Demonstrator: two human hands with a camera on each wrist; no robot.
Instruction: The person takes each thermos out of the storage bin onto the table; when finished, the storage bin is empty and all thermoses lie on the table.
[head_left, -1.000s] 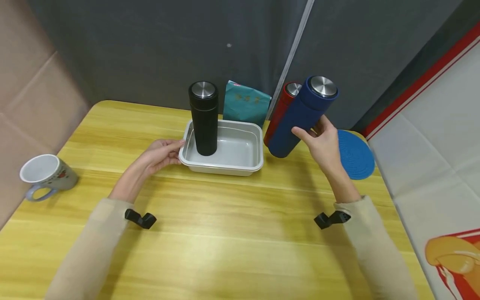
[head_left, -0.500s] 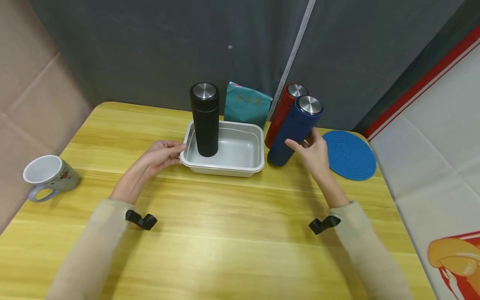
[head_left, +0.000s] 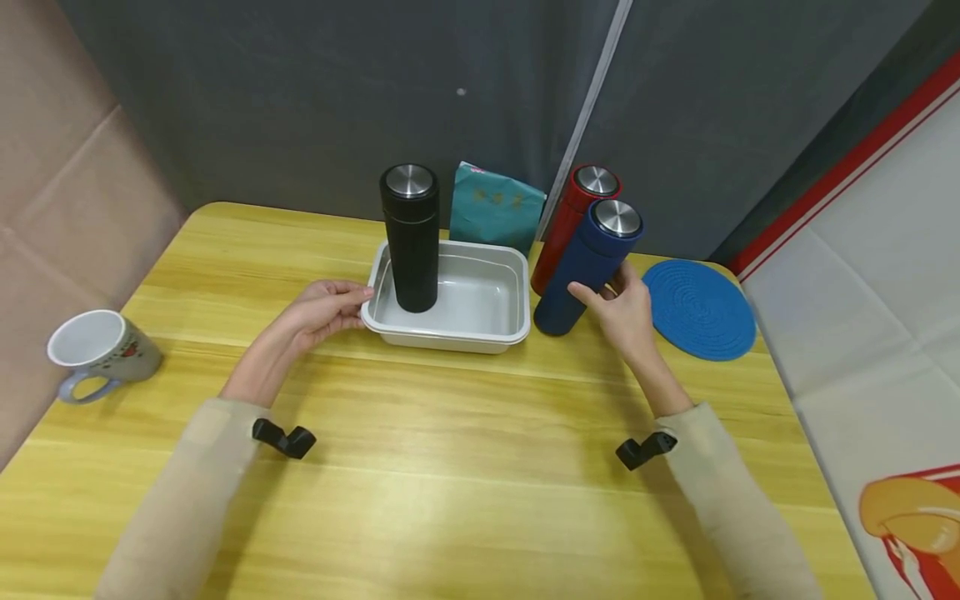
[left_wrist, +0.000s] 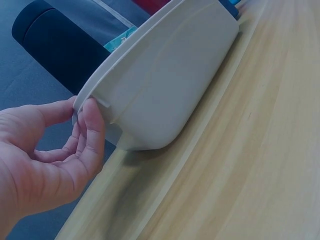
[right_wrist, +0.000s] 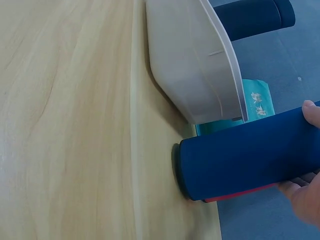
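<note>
A blue flask (head_left: 586,267) (right_wrist: 250,155) with a steel cap stands on the wooden table just right of a white tray (head_left: 510,275) (left_wrist: 165,80) (right_wrist: 192,65). My right hand (head_left: 618,308) grips its lower body, thumb in front. A red flask (head_left: 572,218) stands right behind it. A black flask (head_left: 410,237) (left_wrist: 55,45) (right_wrist: 252,17) stands upright in the tray's left end. My left hand (head_left: 330,307) (left_wrist: 75,145) pinches the tray's left rim.
A round blue mat (head_left: 699,310) lies right of the flasks. A teal packet (head_left: 493,208) leans on the dark curtain behind the tray. A white mug (head_left: 93,348) sits at the table's left edge. The near half of the table (head_left: 465,467) is bare wood.
The blue flask, held tilted in the air a second ago, has come down to stand on the table beside the tray. My left hand has stayed on the rim.
</note>
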